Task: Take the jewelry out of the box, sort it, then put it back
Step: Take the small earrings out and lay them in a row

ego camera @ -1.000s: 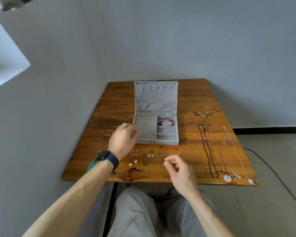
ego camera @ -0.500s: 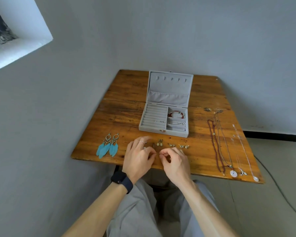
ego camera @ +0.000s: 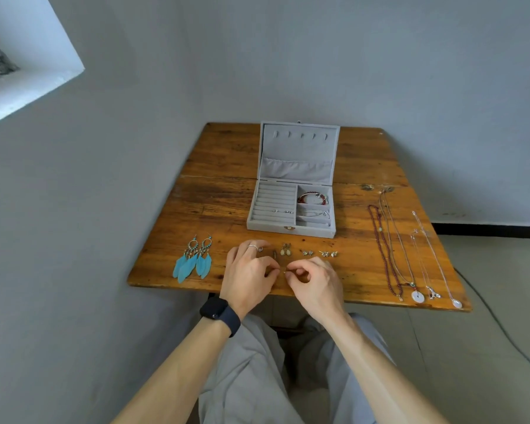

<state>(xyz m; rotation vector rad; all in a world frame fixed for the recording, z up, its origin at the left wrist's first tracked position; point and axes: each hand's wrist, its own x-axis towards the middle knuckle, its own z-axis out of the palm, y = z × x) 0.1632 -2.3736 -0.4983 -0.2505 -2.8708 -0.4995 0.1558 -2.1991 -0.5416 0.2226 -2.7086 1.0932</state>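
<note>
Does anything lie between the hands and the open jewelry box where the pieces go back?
The gold drop earrings and stud earrings lie in a row on the table between the left hand, the right hand and the jewelry box. Its lid is open; above them nothing visible blocks.

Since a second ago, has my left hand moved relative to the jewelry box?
Yes. The left hand has left the front-left corner of the jewelry box and come back toward the near edge of the table.
</note>
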